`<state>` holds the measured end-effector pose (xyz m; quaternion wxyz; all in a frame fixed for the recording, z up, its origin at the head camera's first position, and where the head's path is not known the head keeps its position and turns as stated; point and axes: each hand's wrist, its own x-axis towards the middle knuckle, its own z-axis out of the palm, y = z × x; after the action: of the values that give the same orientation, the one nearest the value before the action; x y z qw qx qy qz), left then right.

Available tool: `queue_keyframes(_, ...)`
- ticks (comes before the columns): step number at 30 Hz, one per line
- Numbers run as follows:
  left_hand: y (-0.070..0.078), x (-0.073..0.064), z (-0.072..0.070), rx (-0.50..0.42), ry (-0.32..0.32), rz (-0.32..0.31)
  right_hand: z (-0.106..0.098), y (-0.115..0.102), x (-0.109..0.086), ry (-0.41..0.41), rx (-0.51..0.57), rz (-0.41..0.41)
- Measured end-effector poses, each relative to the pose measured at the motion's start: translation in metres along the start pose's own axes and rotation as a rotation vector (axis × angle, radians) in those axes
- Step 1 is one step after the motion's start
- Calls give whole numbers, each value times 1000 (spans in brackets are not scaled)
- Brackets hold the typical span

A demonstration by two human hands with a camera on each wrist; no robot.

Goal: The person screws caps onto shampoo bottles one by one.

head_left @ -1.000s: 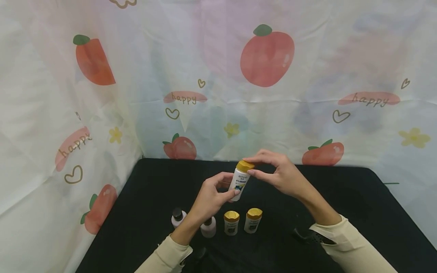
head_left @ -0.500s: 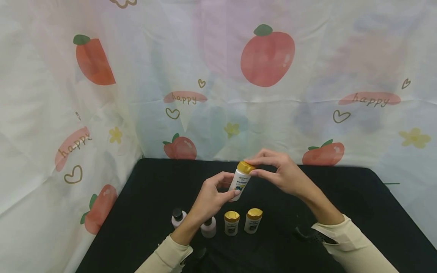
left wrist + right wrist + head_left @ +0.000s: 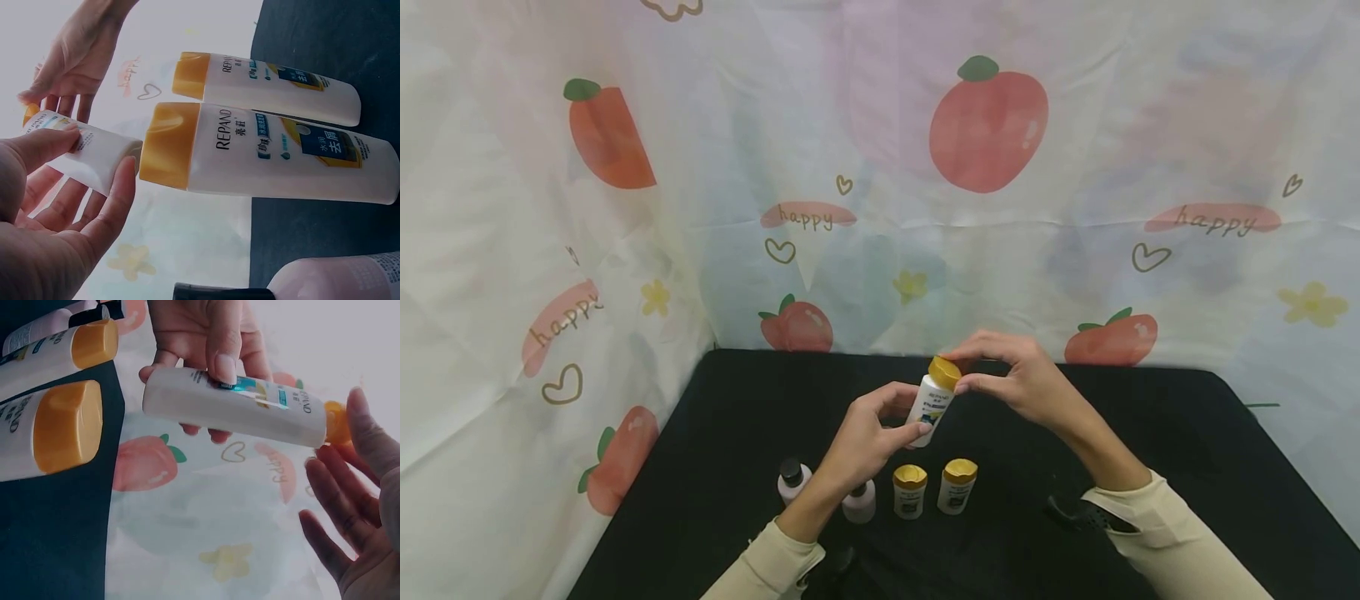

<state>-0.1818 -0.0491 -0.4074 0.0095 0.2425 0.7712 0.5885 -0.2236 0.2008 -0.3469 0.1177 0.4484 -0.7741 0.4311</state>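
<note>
A white shampoo bottle (image 3: 929, 404) with a yellow cap (image 3: 945, 372) is held tilted above the table. My left hand (image 3: 867, 437) grips its lower body, thumb across the printed front. On the other side, my right hand (image 3: 1026, 379) pinches the cap between thumb and fingers. The right wrist view shows the bottle (image 3: 234, 406) lying across the left hand (image 3: 206, 331), its cap at the right thumb. Whether the cap is loose from the neck cannot be told.
Two more white shampoo bottles (image 3: 909, 500) (image 3: 956, 497) with yellow caps stand on the black table (image 3: 760, 392). To their left are two pink bottles (image 3: 792, 482) (image 3: 859, 507) with dark caps, partly behind the left forearm. A printed cloth (image 3: 880, 275) hangs behind the table.
The held bottle and its cap have shifted slightly right and down, with both hands still on them. The standing bottles stay where they were.
</note>
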Motion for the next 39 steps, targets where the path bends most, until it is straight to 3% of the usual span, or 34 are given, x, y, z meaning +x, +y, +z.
queue_keyframes(10,3,1,1,-17,4,32,4,-2,2,-42,38,69)
queue_keyframes(19,5,0,4,-41,4,18,10,-8,-1,56,67,224)
queue_keyframes(30,6,0,4,5,22,19,11,-13,0,92,26,233)
queue_keyframes(39,3,-1,2,-6,35,-6,8,-7,-5,106,64,211)
